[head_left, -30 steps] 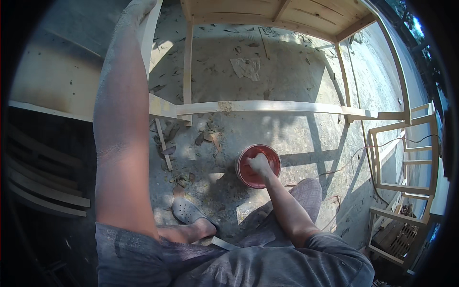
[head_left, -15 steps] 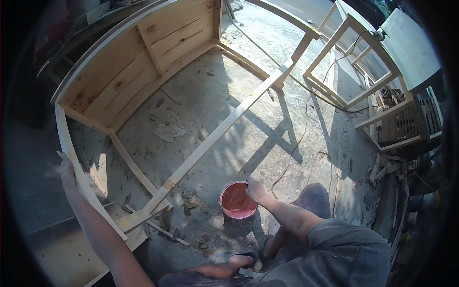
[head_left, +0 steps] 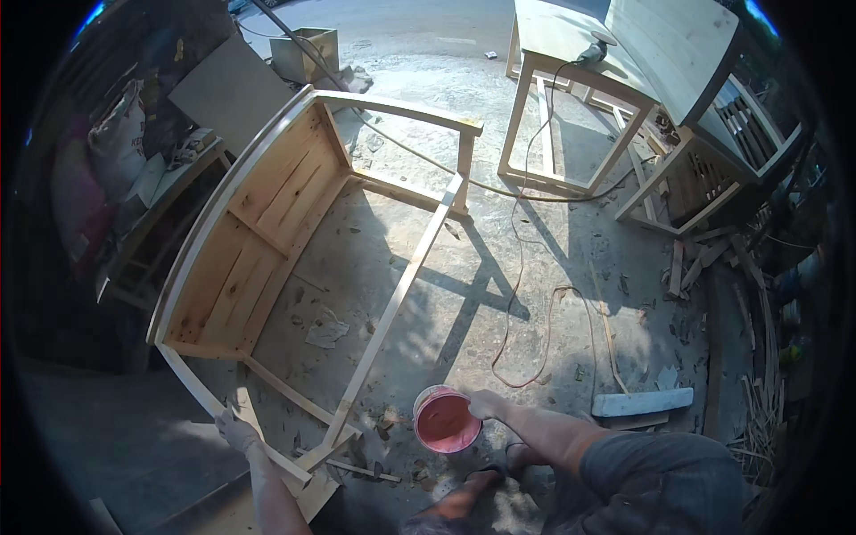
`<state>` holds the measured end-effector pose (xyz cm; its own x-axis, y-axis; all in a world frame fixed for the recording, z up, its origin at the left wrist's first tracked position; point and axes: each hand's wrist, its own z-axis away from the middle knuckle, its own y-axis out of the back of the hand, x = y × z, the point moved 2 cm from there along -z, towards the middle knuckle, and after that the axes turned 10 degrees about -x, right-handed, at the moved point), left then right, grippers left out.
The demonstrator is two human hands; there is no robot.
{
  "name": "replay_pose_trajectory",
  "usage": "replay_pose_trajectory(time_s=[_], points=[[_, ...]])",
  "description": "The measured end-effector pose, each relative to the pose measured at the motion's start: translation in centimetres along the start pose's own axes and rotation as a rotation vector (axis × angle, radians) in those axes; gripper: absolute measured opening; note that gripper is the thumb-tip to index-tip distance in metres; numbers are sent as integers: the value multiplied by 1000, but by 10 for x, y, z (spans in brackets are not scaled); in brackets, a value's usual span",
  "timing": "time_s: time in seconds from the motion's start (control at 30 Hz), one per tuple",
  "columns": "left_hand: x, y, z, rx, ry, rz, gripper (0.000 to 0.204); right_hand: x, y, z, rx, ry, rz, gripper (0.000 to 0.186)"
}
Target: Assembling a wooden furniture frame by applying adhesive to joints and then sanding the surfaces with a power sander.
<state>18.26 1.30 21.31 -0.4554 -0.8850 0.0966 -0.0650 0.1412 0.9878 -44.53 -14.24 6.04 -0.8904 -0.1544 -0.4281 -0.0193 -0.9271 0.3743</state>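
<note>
A round bucket (head_left: pixel 417 417), reddish inside, hangs tilted near the lower middle, with my right hand (head_left: pixel 486 405) closed on the right side of its rim. My left hand (head_left: pixel 239 432) lies on the pale leg of an unpainted wooden table frame (head_left: pixel 392 299), its fingers stretched over the wood. This frame rests on its side, and the planked underside of its top (head_left: pixel 241 285) faces right. A long stretcher runs from its near legs to its far legs. What the bucket holds is hard to make out.
Another table (head_left: pixel 526 116) stands at the far right with a power tool (head_left: pixel 592 52) on top. Its cord (head_left: pixel 508 330) loops over the concrete floor. A white slab (head_left: pixel 642 402) sits right of my arm. Wood scraps (head_left: pixel 704 267) lie along the right.
My view has shifted, so the frame appears lower and farther off. My left hand has moved nearer the leg's close end. The bucket stays in my right hand, its mouth turned more toward me.
</note>
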Motion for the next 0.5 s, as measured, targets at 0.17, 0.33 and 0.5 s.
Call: replay_pose_trajectory(time_s=[0.17,0.33,0.5], points=[[115,87,271,-701,-198,128,32,7,46,216,73,-41,-145,35],[223,208,512,-1288,-404,391,43,46,16,417,400,-125,-266,35],[335,300,596,-1313,-1252,158,33,76,-60,566,649,-473,-780,30]])
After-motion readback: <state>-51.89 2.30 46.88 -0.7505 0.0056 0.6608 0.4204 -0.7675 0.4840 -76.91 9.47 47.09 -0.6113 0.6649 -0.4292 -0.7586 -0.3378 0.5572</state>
